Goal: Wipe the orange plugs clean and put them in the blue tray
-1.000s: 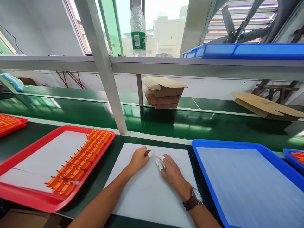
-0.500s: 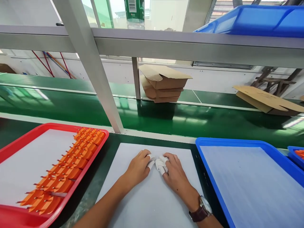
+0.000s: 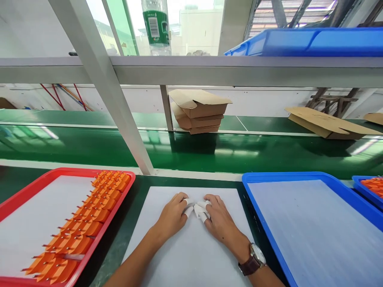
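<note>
Over a white sheet [image 3: 194, 255] on the bench, both my hands meet at a small crumpled white cloth [image 3: 198, 209], possibly tissue. My right hand [image 3: 220, 218] has thumb and fingers closed on it. From the other side, the thumb and forefinger of my left hand [image 3: 172, 215] pinch at the cloth's left edge. White coverings wrap the thumb and finger tips of both hands and blend with the cloth. A wristwatch [image 3: 253, 259] is on my right wrist. To the left, a red tray [image 3: 109, 227] holds rows of orange pieces [image 3: 86, 219] with thin dark pins.
A blue tray [image 3: 287, 259] lined with white paper lies to the right, beside another blue tray [image 3: 366, 191] of orange pieces. Behind runs a green conveyor [image 3: 254, 153] with cardboard boxes [image 3: 206, 111] beyond. A slanted metal post [image 3: 125, 111] and crossbar [image 3: 224, 73] stand in front.
The camera view has tilted up slightly and shifted. My hands keep nearly the same grip and place over the white sheet.
</note>
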Motion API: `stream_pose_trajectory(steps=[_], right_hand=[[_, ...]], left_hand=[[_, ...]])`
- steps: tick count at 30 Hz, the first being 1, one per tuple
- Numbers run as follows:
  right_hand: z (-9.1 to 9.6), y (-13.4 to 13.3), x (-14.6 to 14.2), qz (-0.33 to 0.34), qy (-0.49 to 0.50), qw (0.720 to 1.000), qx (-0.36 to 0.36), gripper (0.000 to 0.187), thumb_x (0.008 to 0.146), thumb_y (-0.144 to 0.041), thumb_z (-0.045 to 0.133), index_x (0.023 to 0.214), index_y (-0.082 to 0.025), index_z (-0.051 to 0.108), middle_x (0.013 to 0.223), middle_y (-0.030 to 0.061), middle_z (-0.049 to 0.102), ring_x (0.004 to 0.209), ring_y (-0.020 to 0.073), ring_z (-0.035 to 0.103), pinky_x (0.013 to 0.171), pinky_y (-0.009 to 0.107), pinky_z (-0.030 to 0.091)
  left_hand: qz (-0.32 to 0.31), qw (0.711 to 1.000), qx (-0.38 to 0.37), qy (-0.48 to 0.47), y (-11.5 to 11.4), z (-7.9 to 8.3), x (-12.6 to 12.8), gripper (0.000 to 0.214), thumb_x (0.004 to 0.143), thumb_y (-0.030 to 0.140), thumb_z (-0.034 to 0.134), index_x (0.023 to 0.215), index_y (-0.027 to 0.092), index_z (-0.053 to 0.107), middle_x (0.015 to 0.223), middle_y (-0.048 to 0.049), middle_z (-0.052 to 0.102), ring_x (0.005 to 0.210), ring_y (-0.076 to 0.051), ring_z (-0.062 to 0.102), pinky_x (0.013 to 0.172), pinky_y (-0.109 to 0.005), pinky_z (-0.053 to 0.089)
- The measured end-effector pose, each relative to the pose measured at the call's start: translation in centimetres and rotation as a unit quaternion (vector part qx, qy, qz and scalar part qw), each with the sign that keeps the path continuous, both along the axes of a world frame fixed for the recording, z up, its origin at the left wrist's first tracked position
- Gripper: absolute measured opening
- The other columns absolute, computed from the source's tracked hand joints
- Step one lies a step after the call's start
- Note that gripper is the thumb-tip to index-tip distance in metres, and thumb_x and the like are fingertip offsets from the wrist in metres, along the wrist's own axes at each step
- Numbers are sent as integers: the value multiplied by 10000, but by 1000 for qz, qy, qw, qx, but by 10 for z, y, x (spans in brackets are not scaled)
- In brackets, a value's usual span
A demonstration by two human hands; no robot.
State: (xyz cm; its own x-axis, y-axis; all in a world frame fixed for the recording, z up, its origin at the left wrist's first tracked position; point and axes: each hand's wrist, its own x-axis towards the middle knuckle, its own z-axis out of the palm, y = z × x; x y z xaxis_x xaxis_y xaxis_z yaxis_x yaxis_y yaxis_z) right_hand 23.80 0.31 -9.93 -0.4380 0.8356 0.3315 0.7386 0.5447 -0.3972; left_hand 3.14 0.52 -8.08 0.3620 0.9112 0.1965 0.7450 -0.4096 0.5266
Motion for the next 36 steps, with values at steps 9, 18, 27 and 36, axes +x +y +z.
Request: stream_pose_trajectory(steps=[9, 18, 27, 36], right_hand=[[1, 0, -1, 4, 17, 1000, 18, 180, 828, -61, 551, 923, -198, 619, 1150, 104, 576, 1055, 286, 521, 862, 455, 521], [1, -2, -2, 3, 3, 1000, 16, 177, 830, -60, 541, 924, -186, 622, 1141, 106, 584, 1041, 280, 522, 854, 437, 505], [-6, 0, -2, -5, 8, 1000, 1, 212, 784, -38, 527, 896, -186, 629, 1183, 101, 577, 1082, 285, 514, 887, 424, 460], [-11, 2, -4, -8, -6, 1000, -10, 254, 740, -20, 505, 874, -181, 649, 1197, 102, 589, 1083, 283, 515, 873, 401, 443]], left_hand=[[-1, 1000, -5, 15, -1, 1, 0, 288, 795, 61, 494, 988, 224, 633, 1099, -61, 603, 962, -222, 588, 758, -346, 524], [3, 1000, -5, 1, -2, 1, 1, 255, 795, 60, 495, 954, 205, 631, 1065, -63, 601, 931, -213, 581, 751, -339, 512], [12, 1000, -10, -10, -2, -1, 2, 231, 785, 51, 493, 907, 195, 626, 1051, -66, 598, 925, -216, 572, 754, -330, 494], [24, 994, -56, -91, -2, 1, 3, 174, 803, 126, 536, 893, 192, 670, 998, -63, 602, 837, -191, 568, 739, -312, 488]])
